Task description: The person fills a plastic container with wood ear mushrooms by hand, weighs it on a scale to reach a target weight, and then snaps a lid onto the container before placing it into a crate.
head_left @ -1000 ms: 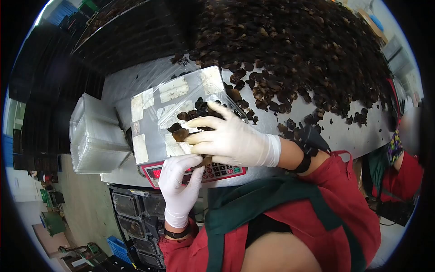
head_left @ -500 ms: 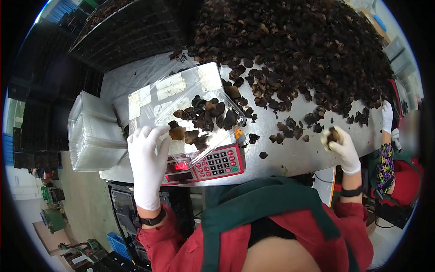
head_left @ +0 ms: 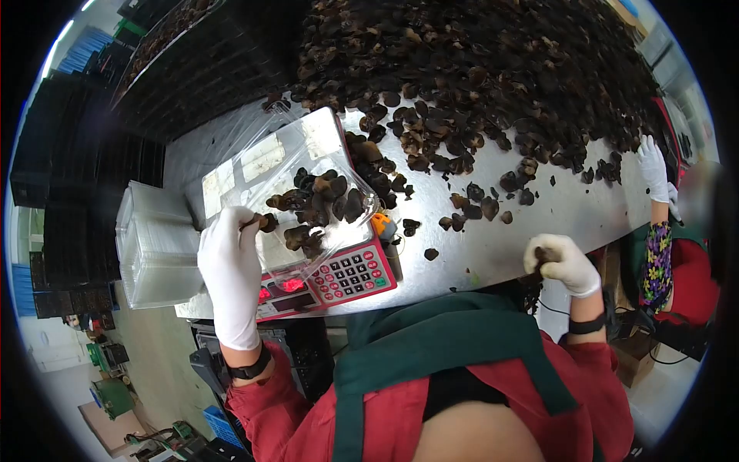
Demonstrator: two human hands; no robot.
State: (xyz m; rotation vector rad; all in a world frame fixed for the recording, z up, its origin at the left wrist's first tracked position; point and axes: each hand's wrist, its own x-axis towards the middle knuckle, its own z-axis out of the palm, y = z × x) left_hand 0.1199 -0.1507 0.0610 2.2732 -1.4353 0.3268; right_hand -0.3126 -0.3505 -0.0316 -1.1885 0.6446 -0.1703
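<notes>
Your left hand (head_left: 229, 266) pinches a dark piece (head_left: 267, 222) near the clear tray (head_left: 332, 237) on the scale (head_left: 350, 273); right hand (head_left: 566, 266) clenched round another piece (head_left: 544, 255).

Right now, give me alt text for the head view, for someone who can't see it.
A white-gloved left hand pinches a dark, fungus-like piece at the edge of a clear container of similar pieces on a scale. The right hand holds dark material near the table. A large dark heap covers much of its far side.
</notes>
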